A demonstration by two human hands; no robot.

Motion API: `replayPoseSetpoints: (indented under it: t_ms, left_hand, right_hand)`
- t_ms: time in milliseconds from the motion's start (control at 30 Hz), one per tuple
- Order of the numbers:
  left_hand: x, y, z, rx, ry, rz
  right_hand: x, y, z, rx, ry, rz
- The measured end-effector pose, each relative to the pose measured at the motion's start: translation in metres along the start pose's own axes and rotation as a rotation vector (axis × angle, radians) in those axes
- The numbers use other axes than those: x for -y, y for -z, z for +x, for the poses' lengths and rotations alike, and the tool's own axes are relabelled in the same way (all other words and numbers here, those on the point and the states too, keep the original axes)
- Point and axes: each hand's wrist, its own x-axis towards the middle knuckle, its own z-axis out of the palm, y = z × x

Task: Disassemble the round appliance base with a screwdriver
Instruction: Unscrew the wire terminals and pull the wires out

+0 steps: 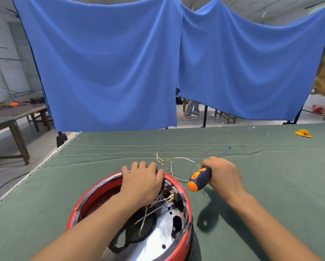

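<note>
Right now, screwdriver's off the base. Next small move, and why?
Probably swing the screwdriver tip back over the red base. The right hand grips the handle beside the base with the shaft pointing away across the table, while the left hand rests on the far rim, bracing it. The wired terminals lie exposed; which screw is next I can't tell.

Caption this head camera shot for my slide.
Left hand steadies the opened red appliance base; right hand grips a screwdriver.

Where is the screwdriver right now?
In the head view, the screwdriver is gripped in the right hand, above the green tablecloth, just right of the red appliance base.
</note>
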Motion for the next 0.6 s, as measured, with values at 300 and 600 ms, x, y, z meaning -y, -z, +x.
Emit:
replayPoseSetpoints:
  t_ms: [300, 600]
  left_hand:
    - [0.006, -0.008, 0.02, -0.033, -0.042, -0.18]
    - [0.014, 0.002, 0.038, 0.08, -0.217, -0.383]
  right_hand:
    - [-0.023, -0.021, 0.004, 0.017, -0.278, -0.023]
    - [-0.036, -0.025, 0.007, -0.098, -0.365, 0.066]
